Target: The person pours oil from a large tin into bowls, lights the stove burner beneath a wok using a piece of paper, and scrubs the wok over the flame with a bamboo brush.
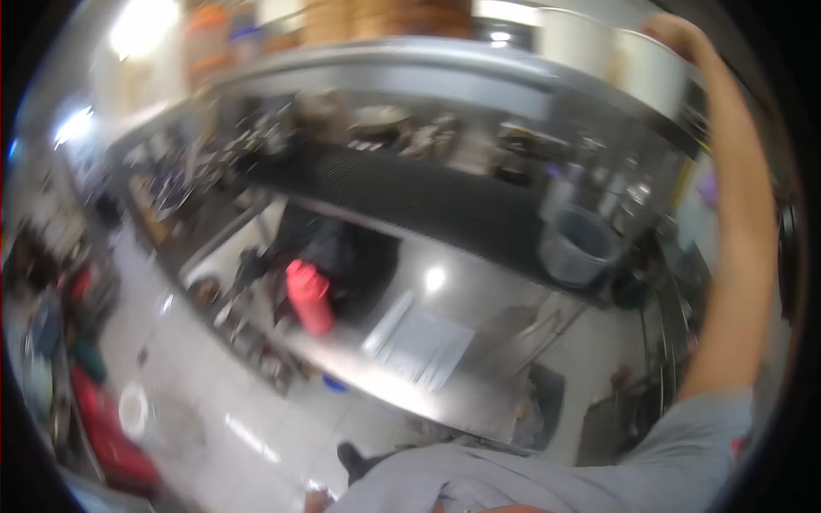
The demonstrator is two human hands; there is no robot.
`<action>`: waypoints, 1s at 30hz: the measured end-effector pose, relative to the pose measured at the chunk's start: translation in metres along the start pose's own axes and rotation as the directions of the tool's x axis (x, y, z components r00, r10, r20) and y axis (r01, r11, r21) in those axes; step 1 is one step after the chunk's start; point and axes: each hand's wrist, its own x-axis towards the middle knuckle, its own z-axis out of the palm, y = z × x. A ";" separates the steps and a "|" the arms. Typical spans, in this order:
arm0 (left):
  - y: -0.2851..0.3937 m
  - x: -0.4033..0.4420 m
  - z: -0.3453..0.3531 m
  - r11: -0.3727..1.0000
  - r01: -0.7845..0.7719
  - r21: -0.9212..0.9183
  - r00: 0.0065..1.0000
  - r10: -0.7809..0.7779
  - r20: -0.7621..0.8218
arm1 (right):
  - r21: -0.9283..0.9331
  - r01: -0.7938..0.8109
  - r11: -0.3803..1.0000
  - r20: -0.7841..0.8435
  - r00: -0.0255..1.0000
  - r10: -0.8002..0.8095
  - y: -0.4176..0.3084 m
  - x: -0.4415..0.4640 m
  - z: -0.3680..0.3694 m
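Note:
My right arm is stretched up to the high shelf, and my right hand (673, 34) is curled at the far rim of a white bucket (648, 73). Part of the fingers is hidden behind that rim. A second white bucket (575, 41) stands close beside it. Low in the picture, a small blurred patch of my left hand (316, 499) shows by my body; its fingers cannot be made out. On the steel counter (487, 282) below are a red bottle (310, 297) and a clear plastic sheet or bag (423, 342), both away from my hands.
Under the high shelf (393, 58) runs a dark ribbed shelf (410, 201) with a clear plastic tub (580, 244) at its right end. Blurred utensils and containers line the back. A white pail (137, 410) stands on the tiled floor (192, 359) at left, near a red surface (107, 427).

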 end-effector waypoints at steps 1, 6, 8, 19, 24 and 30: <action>0.018 0.012 -0.001 0.999 -0.012 0.043 1.000 0.011 0.008 | 0.018 -0.029 0.999 0.007 1.000 0.029 0.004 0.000 -0.014; 0.115 0.038 0.015 0.983 -0.050 0.177 0.998 0.044 0.039 | 0.338 -0.084 0.938 0.091 0.994 0.056 0.019 0.009 -0.033; 0.137 0.039 0.021 0.978 -0.072 0.197 0.997 0.064 0.048 | 0.436 -0.065 0.898 0.066 0.997 0.040 0.026 0.012 -0.038; 0.162 0.027 0.029 0.963 -0.146 0.226 0.988 0.131 0.079 | 0.358 0.117 0.926 -0.232 0.972 -0.033 0.049 0.007 -0.027; 0.142 0.018 0.019 0.969 -0.145 0.200 0.989 0.135 0.063 | 0.339 0.071 0.938 -0.477 0.873 0.106 0.031 0.002 -0.021; 0.098 -0.004 -0.002 0.976 -0.176 0.130 0.984 0.173 0.030 | 0.138 0.335 0.932 -0.777 0.621 -0.108 -0.006 0.020 -0.022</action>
